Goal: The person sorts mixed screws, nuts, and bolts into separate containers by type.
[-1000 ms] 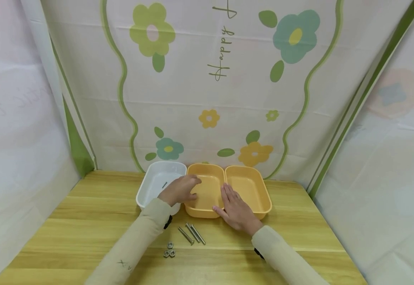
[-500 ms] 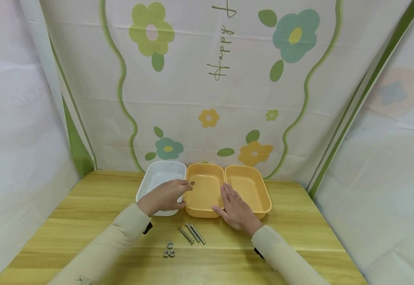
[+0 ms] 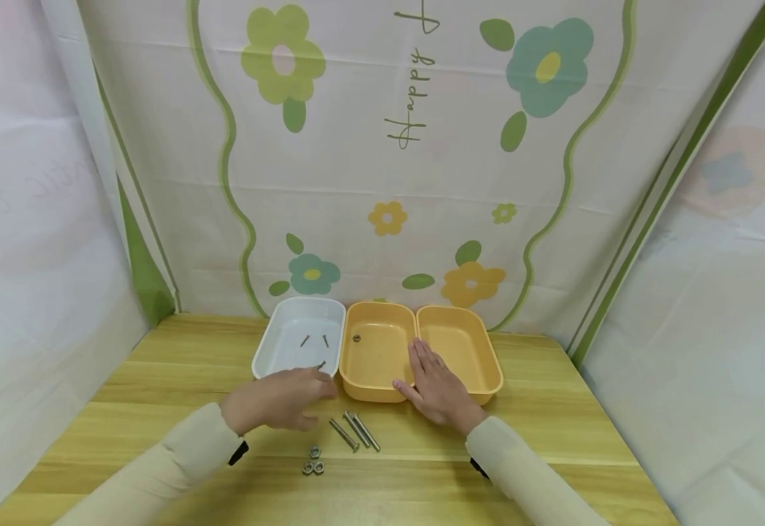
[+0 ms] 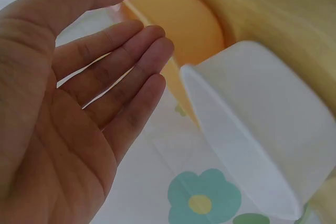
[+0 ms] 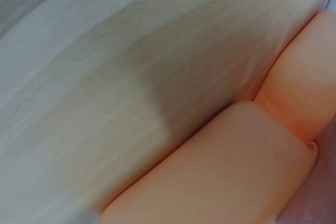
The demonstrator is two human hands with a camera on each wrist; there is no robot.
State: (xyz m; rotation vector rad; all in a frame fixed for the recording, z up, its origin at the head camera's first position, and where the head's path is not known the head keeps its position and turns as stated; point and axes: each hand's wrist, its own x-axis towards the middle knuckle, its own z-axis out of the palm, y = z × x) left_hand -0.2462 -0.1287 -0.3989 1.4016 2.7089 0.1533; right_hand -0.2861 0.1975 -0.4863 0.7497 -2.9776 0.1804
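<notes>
My left hand (image 3: 283,398) hovers by the front edge of the white tray (image 3: 283,354), fingers loosely extended. The left wrist view shows nothing in the palm of that left hand (image 4: 79,87). Several small screws (image 3: 305,340) lie in the white tray, one partly behind the hand. A small nut (image 3: 356,338) sits in the middle yellow tray (image 3: 382,361). Across the adjoining rims of that tray and the right yellow tray (image 3: 464,351), my right hand (image 3: 441,387) rests with straight fingers. Only a blurred edge of the right hand (image 5: 312,200) appears in the right wrist view.
Three long bolts (image 3: 357,431) lie on the wooden table (image 3: 435,482) before the trays. Closer to me are three larger nuts (image 3: 315,452) in a cluster. A flowered cloth (image 3: 329,168) hangs right behind the trays, with pale cloth at both sides.
My left hand has drawn back from over the middle tray, leftward and toward me. The small nut and the screws have come into sight. The right hand has stayed put.
</notes>
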